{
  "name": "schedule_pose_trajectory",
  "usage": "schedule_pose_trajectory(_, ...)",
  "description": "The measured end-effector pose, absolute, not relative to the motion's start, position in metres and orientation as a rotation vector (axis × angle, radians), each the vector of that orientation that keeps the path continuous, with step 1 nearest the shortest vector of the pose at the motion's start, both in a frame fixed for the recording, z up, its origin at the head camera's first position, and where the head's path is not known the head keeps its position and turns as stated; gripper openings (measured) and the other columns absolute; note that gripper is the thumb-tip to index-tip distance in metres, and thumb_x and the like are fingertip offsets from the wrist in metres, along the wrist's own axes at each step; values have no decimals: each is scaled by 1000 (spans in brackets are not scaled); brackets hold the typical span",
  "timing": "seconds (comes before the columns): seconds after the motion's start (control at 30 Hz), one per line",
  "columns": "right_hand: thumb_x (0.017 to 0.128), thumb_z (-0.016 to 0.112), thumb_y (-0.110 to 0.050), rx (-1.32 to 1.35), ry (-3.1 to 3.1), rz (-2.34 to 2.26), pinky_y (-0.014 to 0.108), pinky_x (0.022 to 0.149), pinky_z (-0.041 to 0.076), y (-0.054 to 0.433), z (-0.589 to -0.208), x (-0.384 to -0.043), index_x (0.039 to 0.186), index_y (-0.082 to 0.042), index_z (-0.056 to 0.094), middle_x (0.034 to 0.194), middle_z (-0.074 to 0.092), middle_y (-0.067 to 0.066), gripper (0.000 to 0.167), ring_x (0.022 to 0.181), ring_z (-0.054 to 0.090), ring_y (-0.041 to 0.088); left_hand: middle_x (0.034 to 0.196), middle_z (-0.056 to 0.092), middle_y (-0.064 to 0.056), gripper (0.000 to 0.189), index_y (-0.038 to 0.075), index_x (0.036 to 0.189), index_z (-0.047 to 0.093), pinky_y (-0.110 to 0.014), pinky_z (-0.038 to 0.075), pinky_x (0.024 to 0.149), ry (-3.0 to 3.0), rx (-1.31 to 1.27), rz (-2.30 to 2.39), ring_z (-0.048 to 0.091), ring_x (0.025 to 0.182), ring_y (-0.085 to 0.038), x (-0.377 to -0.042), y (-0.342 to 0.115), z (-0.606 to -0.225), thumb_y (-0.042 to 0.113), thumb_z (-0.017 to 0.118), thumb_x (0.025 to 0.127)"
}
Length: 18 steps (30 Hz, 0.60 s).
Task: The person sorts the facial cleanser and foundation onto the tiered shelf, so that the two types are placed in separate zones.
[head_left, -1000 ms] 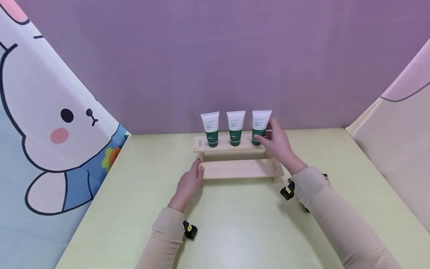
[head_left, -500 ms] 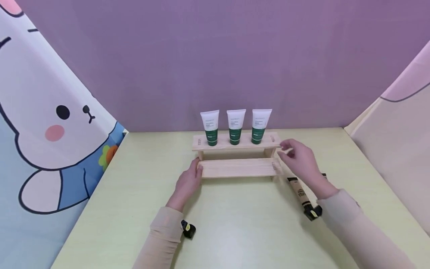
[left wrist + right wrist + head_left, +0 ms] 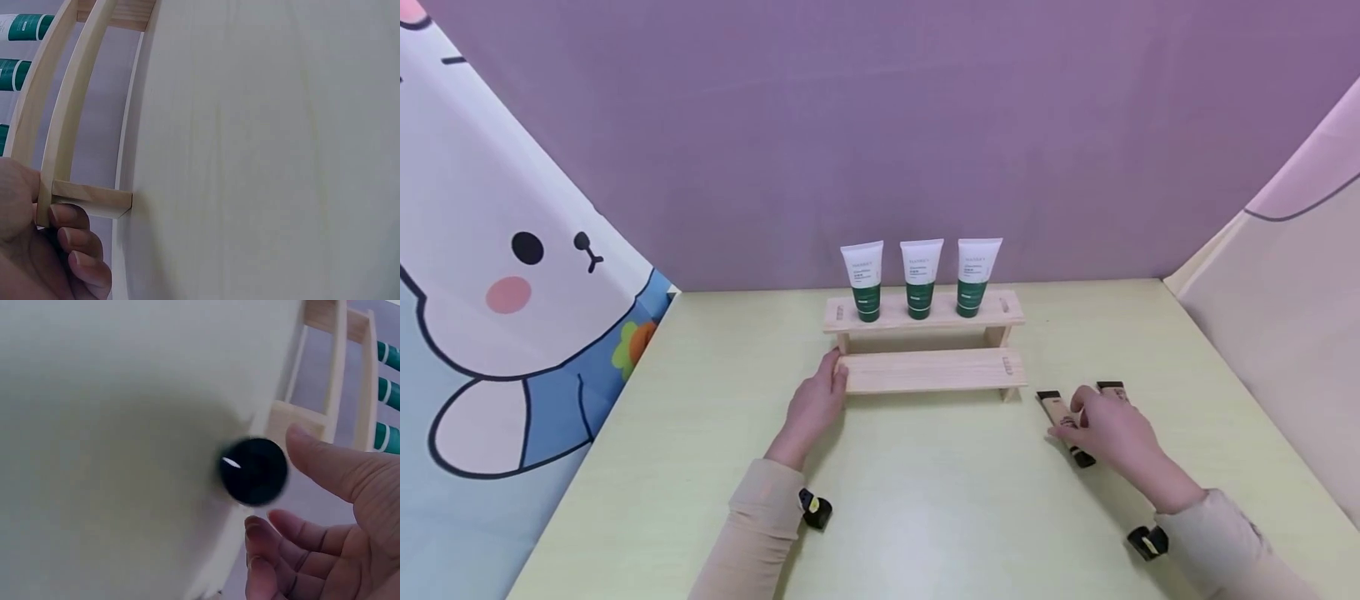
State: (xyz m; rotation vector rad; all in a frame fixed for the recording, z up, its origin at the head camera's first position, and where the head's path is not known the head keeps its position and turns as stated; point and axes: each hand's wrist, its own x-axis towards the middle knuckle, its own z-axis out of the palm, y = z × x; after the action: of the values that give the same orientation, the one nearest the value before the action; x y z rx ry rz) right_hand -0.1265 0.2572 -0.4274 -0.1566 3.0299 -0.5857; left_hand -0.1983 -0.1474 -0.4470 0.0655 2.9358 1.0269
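Observation:
A two-tier wooden stand (image 3: 925, 371) bears three upright white-and-green squeeze tubes (image 3: 919, 279) on its upper board. My left hand (image 3: 815, 404) grips the left end of its lower board; in the left wrist view the thumb lies above the board (image 3: 65, 119) and curled fingers below. Over two beige tubes with black ends lying on the table, my right hand (image 3: 1112, 429) hovers with thumb and fingers apart. The nearer beige tube (image 3: 1057, 410) lies at its fingertips; the other beige tube (image 3: 1112, 389) is mostly hidden behind the hand. The right wrist view shows a round black cap (image 3: 255, 472) between thumb and fingers.
The pale table (image 3: 925, 500) reaches back to a purple backdrop (image 3: 880, 142). A cartoon-printed cloth (image 3: 512, 350) hangs along the left side, and a pale cloth (image 3: 1285, 292) along the right. A small black camera sits on each wrist.
My right hand has left the rightmost white-and-green tube, which stands on the upper board, and moved right and toward me to the beige tubes. The left hand keeps its grip on the stand.

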Motion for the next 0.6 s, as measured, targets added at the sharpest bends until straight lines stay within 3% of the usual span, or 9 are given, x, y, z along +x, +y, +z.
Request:
schedule_pose_trajectory(0.13, 73, 83, -43, -159, 3077, -566, 37, 57, 39, 256, -437, -125, 88, -3, 57, 69, 55, -1, 50, 68, 48, 22, 112, 65, -27, 49, 13, 151, 33, -50, 48, 71, 2939, 69, 1020, 63, 87, -36, -198, -148, -447, 35, 35, 106)
schedule_pose_trajectory(0.33, 72, 85, -34, -216, 3074, -534, 44, 66, 40, 258, -442, -128, 80, -5, 56, 67, 55, -2, 42, 68, 49, 23, 100, 66, -24, 49, 13, 151, 33, -46, 46, 65, 2937, 70, 1022, 60, 78, -32, -198, -148, -447, 35, 34, 106)
schedule_pose_trajectory(0.47, 76, 82, -26, -198, 3013, -593, 37, 59, 44, 261, -440, -130, 86, 0, 61, 75, 62, 3, 35, 67, 54, 20, 98, 67, -23, 49, 13, 151, 33, -44, 46, 63, 2939, 72, 1021, 59, 76, -31, -199, -148, -446, 35, 34, 106)
schedule_pose_trajectory(0.6, 81, 75, -19, -160, 2945, -689, 37, 59, 47, 265, -433, -131, 98, 6, 62, 82, 66, 8, 32, 69, 59, 20, 108, 66, -25, 49, 13, 151, 33, -46, 47, 65, 2938, 75, 1023, 61, 81, -32, -198, -148, -446, 34, 35, 106)
